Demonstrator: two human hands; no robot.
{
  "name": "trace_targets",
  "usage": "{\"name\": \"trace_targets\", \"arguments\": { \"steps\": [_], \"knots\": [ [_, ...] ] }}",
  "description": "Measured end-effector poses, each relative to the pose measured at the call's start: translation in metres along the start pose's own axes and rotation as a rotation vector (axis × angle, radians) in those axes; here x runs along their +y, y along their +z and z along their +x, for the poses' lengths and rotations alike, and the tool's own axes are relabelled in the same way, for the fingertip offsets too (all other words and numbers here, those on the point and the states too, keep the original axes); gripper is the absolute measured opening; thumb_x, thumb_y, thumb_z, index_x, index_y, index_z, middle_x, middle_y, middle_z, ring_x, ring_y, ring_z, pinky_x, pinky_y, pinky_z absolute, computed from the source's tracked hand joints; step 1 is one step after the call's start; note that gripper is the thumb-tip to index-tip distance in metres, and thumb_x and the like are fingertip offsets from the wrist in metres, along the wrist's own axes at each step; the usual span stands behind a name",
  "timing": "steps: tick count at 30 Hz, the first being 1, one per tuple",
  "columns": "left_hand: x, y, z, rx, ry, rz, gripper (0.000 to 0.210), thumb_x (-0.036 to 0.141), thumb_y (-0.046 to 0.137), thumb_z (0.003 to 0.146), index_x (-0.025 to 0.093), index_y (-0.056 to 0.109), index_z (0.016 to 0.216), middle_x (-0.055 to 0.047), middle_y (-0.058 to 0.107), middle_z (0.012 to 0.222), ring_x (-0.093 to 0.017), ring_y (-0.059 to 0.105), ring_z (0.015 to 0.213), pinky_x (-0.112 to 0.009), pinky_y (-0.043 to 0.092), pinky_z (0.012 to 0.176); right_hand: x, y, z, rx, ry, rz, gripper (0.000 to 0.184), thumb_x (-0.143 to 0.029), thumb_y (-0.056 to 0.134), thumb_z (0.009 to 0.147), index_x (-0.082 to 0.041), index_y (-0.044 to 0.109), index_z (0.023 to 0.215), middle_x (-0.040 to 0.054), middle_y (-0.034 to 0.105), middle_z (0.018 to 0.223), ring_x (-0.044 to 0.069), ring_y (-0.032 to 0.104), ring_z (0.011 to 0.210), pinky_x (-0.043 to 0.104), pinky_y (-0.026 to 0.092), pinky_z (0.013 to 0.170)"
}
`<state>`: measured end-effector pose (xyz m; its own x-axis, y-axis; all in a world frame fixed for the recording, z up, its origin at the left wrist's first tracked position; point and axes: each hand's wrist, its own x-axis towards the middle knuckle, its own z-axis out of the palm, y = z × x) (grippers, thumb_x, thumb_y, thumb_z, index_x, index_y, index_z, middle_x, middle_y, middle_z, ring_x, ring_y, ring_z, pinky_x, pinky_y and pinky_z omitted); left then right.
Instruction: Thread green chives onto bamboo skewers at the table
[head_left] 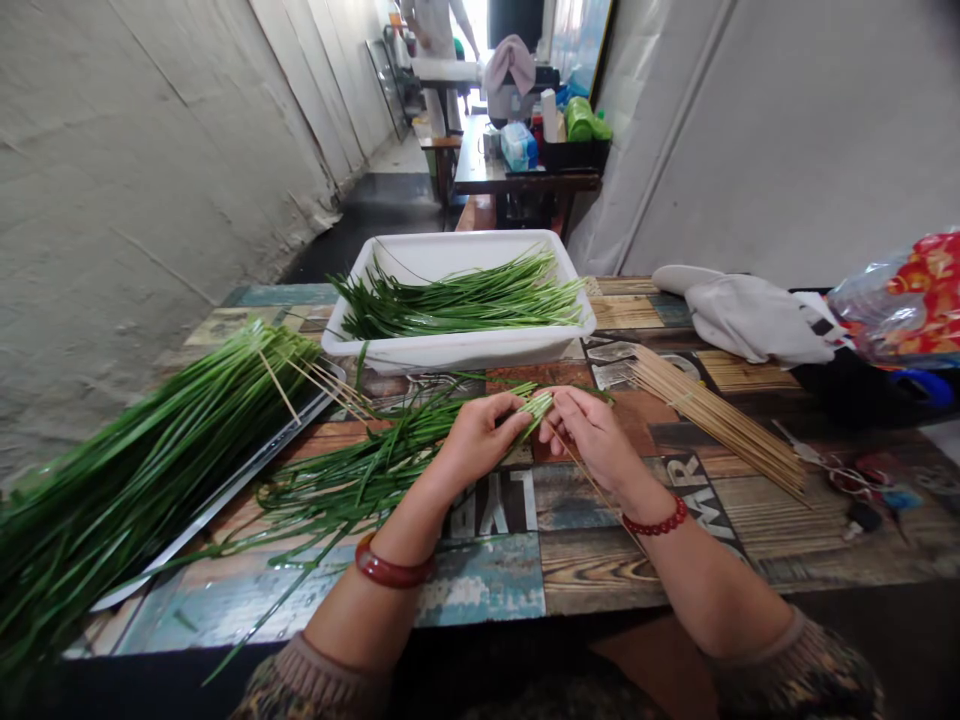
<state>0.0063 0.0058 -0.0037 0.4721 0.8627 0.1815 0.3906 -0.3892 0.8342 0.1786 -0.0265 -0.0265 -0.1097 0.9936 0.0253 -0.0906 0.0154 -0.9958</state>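
Note:
My left hand (491,432) is closed round the pale stem ends of a bunch of garlic chives (375,455), whose green leaves trail left over the table. Close beside it, my right hand (589,432) is closed on a thin wooden skewer (589,480) at those stem ends; the skewer runs down under my wrist. Whether its tip pierces the stems is hidden by my fingers. A large pile of chives (150,450) with skewers (330,385) through its stem ends lies on a metal tray (225,510) at the left. More loose skewers (712,420) lie bundled at the right.
A white plastic tub (450,350) of loose chives (465,295) stands at the table's far side. Scissors (832,465), keys (862,517), a pale cap (750,310) and a red plastic bag (915,300) lie at the right. Another person (442,40) stands far back.

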Motion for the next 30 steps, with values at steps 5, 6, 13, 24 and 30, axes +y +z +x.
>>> {"name": "trace_targets", "arguments": {
  "steps": [5,6,13,24,30],
  "knots": [
    [-0.002,0.003,0.000,-0.020,0.011,-0.001,0.024,0.028,0.052,0.087,0.013,0.064,0.072,0.000,0.061,0.066,-0.012,0.052,0.065,-0.021,0.041,0.062,0.007,0.005,0.001,0.018,0.035,-0.061,0.032,-0.048,0.058,0.088,-0.017,0.056,0.092,-0.0055,0.058,0.057,0.006,0.047,0.040,0.018,0.036,0.040],
    [-0.002,0.004,0.000,-0.025,0.015,0.013,0.025,0.028,0.052,0.087,0.013,0.063,0.070,0.000,0.060,0.065,-0.012,0.051,0.064,-0.021,0.040,0.061,0.009,0.006,0.001,0.034,0.028,-0.086,0.030,-0.047,0.057,0.088,-0.018,0.056,0.091,-0.0054,0.058,0.056,0.006,0.047,0.040,0.018,0.036,0.040],
    [-0.008,0.001,0.000,-0.111,0.054,0.029,0.022,0.025,0.053,0.088,0.014,0.069,0.077,-0.002,0.068,0.071,-0.013,0.058,0.068,-0.023,0.044,0.064,0.002,-0.008,0.000,-0.065,0.044,-0.292,0.021,-0.038,0.057,0.088,-0.018,0.055,0.081,-0.0017,0.063,0.060,0.010,0.057,0.045,0.020,0.044,0.045],
    [-0.029,0.000,0.004,-0.041,0.080,0.290,0.016,0.012,0.059,0.082,0.018,0.074,0.086,-0.005,0.070,0.083,-0.016,0.064,0.078,-0.026,0.047,0.073,0.004,-0.018,0.002,-0.102,-0.023,-0.479,0.018,-0.033,0.054,0.089,-0.019,0.059,0.079,-0.0006,0.063,0.064,0.012,0.059,0.050,0.022,0.045,0.048],
    [-0.031,-0.003,0.007,-0.181,0.160,0.348,0.014,0.014,0.062,0.081,0.018,0.075,0.083,-0.005,0.068,0.079,-0.017,0.062,0.081,-0.026,0.047,0.073,0.003,-0.010,0.000,-0.121,0.000,-0.487,0.020,-0.034,0.056,0.087,-0.019,0.056,0.074,-0.0018,0.062,0.058,0.012,0.058,0.046,0.021,0.043,0.045]
  ]
}}
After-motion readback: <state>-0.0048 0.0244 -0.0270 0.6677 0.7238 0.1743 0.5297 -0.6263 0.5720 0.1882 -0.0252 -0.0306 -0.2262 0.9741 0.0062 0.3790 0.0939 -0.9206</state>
